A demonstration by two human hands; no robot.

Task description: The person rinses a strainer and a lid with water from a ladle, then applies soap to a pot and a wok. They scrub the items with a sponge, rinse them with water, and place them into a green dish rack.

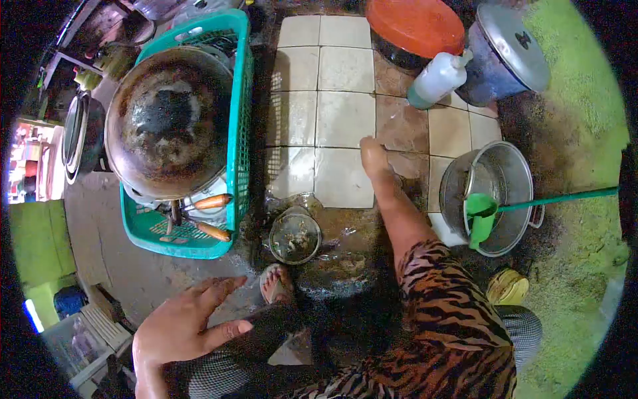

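My right hand [375, 159] reaches forward over the wet tiled counter [345, 120], close to the joint between pale and brown tiles. Its fingers look curled together, and what they hold, if anything, is hidden. My left hand [193, 322] hovers above my knee at the lower left, fingers apart and nothing in it. Between the hands, near the counter's front edge, stands a round, clear bowl [296, 238] with food scraps and water in it.
A teal basket [240, 133] at left holds a large blackened wok [169, 120] and wooden-handled utensils [212, 201]. At right are a metal pot [522, 193] with a green dipper [481, 216], a squirt bottle [438, 80], a red lid [419, 26] and a lidded pot [505, 60].
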